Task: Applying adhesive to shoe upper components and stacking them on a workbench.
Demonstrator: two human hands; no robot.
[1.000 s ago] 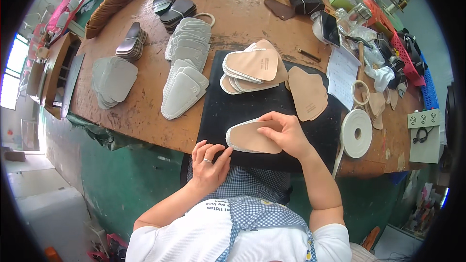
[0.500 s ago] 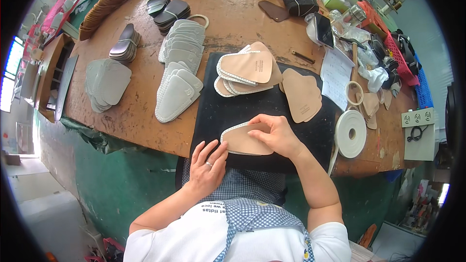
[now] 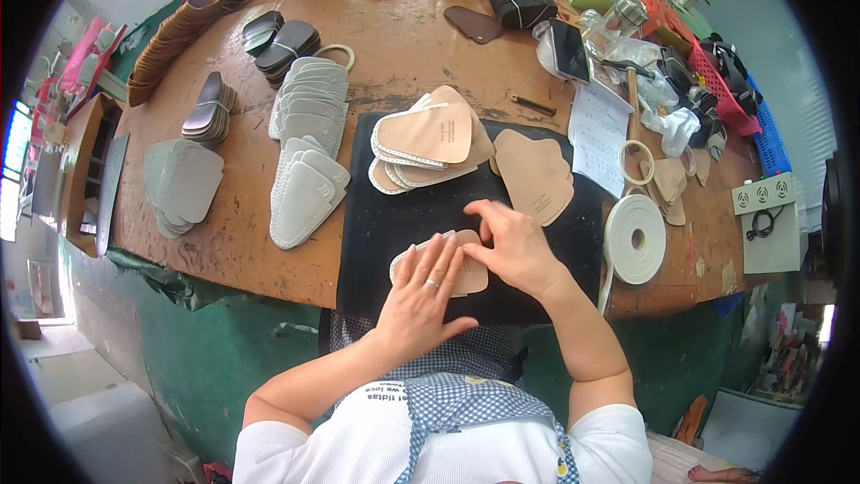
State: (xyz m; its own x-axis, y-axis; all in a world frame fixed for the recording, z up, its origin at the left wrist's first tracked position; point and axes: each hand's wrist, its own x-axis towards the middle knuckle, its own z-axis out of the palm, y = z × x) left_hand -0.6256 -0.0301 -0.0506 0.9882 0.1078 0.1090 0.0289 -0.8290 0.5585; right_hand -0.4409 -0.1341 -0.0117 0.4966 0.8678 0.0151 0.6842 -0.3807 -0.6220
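We see two bare hands at the lower centre of the frame, both at one tan piece (image 3: pixel 474 278) with a white edge, lying on one black mat (image 3: pixel 363 255). The left hand (image 3: pixel 414 294) lies flat over the piece, its grip spread and closed on nothing. The right hand (image 3: pixel 517 249) has its thumb at the piece's upper edge and its forefinger raised; its grip is parted, and we see nothing held between them.

Above them on the mat we count one pile of white-edged tan pieces (image 3: pixel 430 136) and, to its right, one fan of plain tan pieces (image 3: pixel 533 175). On the brown surface (image 3: pixel 403 45), left of the frame's centre, are one long row of grey pieces (image 3: pixel 306 193), one separate grey pile (image 3: pixel 185 184) and three dark strapped bundles (image 3: pixel 209 109). Toward the right we count one white roll (image 3: pixel 655 231), one phone (image 3: pixel 570 49) and one pale ring (image 3: pixel 652 164).
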